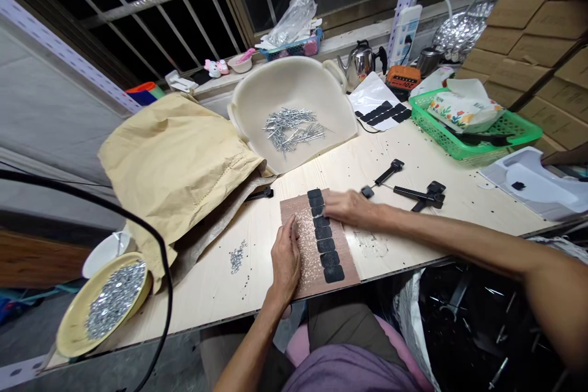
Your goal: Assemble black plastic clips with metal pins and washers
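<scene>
A brown board [303, 275] lies at the table's front edge, with a column of black rounded-square pads [327, 245] down it and pale specks scattered over its left half. My left hand [285, 257] rests on the board's left side, fingers stretched forward and holding nothing that shows. Over the upper pads, my right hand [349, 208] has its fingers drawn together at the column's right edge. It is slightly blurred, and whatever its fingertips hold is hidden. Just beyond it lie black-handled pieces with thin metal rods [390, 173] and black end pads.
A cream basin [248, 92] holds metal pins. Left are a brown paper sack [174, 159], a yellow bowl [68, 331] of small metal parts and loose bits [237, 257]. A green basket [514, 131] and cartons [509, 18] stand right. Below, an open bag [413, 318] contains dark pieces.
</scene>
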Demonstrator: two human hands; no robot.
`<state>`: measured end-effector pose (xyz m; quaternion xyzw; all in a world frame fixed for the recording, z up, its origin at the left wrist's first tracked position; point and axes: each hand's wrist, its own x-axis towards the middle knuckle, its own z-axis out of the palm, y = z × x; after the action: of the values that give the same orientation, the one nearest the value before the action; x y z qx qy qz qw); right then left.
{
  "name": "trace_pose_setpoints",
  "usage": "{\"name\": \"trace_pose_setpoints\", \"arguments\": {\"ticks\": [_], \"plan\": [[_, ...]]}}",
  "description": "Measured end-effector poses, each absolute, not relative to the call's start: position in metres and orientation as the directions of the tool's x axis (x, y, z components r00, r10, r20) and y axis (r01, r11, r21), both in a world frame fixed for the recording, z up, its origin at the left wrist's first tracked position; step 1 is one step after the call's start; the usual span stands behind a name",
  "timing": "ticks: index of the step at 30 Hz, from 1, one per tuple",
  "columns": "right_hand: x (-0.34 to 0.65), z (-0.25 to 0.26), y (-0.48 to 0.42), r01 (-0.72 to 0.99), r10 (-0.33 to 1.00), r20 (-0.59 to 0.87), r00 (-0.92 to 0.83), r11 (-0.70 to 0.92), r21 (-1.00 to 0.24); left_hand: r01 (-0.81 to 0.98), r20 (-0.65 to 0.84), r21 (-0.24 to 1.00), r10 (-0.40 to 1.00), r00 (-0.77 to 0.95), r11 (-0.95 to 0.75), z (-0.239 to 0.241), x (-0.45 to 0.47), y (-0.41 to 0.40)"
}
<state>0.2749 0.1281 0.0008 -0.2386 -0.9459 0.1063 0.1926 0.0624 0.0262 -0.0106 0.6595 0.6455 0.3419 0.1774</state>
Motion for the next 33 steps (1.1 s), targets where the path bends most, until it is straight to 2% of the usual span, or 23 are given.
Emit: {"name": "trace_pose_setpoints", "arguments": {"ticks": [3, 6, 7, 10, 13, 17, 20, 23, 28, 33], "plan": [[0.291, 0.010, 0.099, 0.283, 0.367, 0.290, -0.884, 0.913, -0.293, 0.710, 0.237, 0.692, 0.970, -0.047, -0.135, -0.011, 0.062, 0.023], [0.328, 0.025, 0.100, 0.388, 0.464, 0.222, -0.858, 0.867, -0.312, 0.685, 0.251, 0.711, 0.967, -0.033, -0.161, -0.014, 0.060, 0.022], [0.341, 0.032, 0.106, 0.450, 0.508, 0.192, -0.840, 0.849, -0.278, 0.679, 0.252, 0.716, 0.967, -0.036, -0.161, -0.014, 0.059, 0.021], [0.354, 0.053, 0.130, 0.516, 0.530, 0.144, -0.836, 0.848, -0.122, 0.649, 0.247, 0.746, 0.967, -0.061, -0.150, -0.015, 0.060, 0.021], [0.309, 0.063, 0.149, 0.478, 0.482, 0.191, -0.855, 0.876, -0.068, 0.576, 0.241, 0.805, 0.965, -0.098, -0.143, -0.010, 0.064, 0.017], [0.183, 0.040, 0.169, 0.372, 0.397, 0.279, -0.875, 0.918, -0.139, 0.502, 0.230, 0.855, 0.963, -0.139, -0.131, -0.001, 0.056, 0.009], [0.096, 0.013, 0.184, 0.458, 0.472, 0.229, -0.851, 0.881, -0.115, 0.577, 0.220, 0.813, 0.958, -0.183, -0.076, 0.002, 0.023, 0.012], [0.049, -0.005, 0.196, 0.493, 0.504, 0.226, -0.834, 0.863, -0.107, 0.625, 0.160, 0.779, 0.944, -0.289, 0.059, 0.000, -0.029, 0.027], [0.040, -0.014, 0.203, 0.484, 0.494, 0.221, -0.841, 0.869, -0.103, 0.678, 0.242, 0.725, 0.878, -0.413, 0.119, 0.004, -0.098, 0.053], [0.060, -0.009, 0.194, 0.473, 0.488, 0.190, -0.852, 0.873, -0.118, 0.762, 0.282, 0.638, 0.889, -0.360, 0.106, 0.011, -0.120, 0.051]]}}
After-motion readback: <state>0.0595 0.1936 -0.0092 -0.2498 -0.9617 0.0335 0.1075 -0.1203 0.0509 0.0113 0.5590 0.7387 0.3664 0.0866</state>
